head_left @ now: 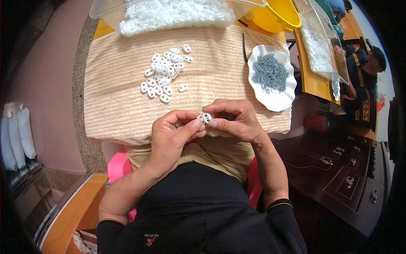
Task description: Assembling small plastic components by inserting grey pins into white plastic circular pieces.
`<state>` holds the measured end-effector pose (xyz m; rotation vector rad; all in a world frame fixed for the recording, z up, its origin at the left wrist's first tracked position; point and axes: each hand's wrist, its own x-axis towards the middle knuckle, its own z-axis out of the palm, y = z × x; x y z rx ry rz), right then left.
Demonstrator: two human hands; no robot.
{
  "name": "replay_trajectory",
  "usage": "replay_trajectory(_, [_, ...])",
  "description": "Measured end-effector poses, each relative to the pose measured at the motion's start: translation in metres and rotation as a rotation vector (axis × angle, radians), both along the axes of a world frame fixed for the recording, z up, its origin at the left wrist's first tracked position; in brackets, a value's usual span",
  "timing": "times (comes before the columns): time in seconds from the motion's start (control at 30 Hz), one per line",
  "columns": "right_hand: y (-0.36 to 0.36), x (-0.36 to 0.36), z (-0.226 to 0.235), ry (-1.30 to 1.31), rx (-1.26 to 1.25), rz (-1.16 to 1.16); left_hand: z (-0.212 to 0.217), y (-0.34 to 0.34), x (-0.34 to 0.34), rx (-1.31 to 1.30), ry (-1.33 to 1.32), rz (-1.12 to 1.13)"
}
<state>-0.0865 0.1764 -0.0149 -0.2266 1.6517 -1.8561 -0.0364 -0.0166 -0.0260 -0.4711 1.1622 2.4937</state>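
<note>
Close to the towel's front edge, my left hand (171,130) and my right hand (237,121) meet, thumbs and fingers pinched on a small white two-hole plastic cord lock (206,118). Part of it is hidden by my fingertips, so I cannot tell how its parts sit together. Beyond my left hand lies a loose pile of similar white oval pieces (162,70), with a few stray ones around it. To the right, a white wavy-edged plate (275,102) carries a heap of small grey-blue pieces (270,73) that look like metal springs.
A striped towel (114,101) covers the work table. Along the back stand a clear bin (249,4) of white pieces and a yellow tub (281,16). A thin black strip (244,47) lies near the plate. At far right, a person (366,63) works beside another clear bin (338,63).
</note>
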Motion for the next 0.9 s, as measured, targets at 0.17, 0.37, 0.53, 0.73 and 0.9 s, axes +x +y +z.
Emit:
replay_trajectory(0.17, [-0.002, 0.000, 0.005, 0.015, 0.012, -0.005, 0.000, -0.001, 0.000, 0.002, 0.006, -0.019])
replay_trajectory(0.37, [-0.002, 0.000, 0.003, 0.030, 0.021, 0.007, -0.001, -0.001, 0.000, 0.010, -0.002, -0.013])
replay_trajectory(0.53, [-0.002, 0.000, 0.006, -0.031, 0.003, -0.003, 0.001, -0.001, 0.000, 0.039, -0.031, -0.018])
replay_trajectory(0.73, [-0.005, 0.001, 0.009, -0.109, -0.074, -0.017, 0.003, -0.003, -0.001, 0.074, -0.074, -0.040])
replay_trajectory(0.9, [-0.004, 0.002, 0.009, -0.163, -0.117, -0.026, 0.005, -0.004, -0.002, 0.134, -0.109, -0.061])
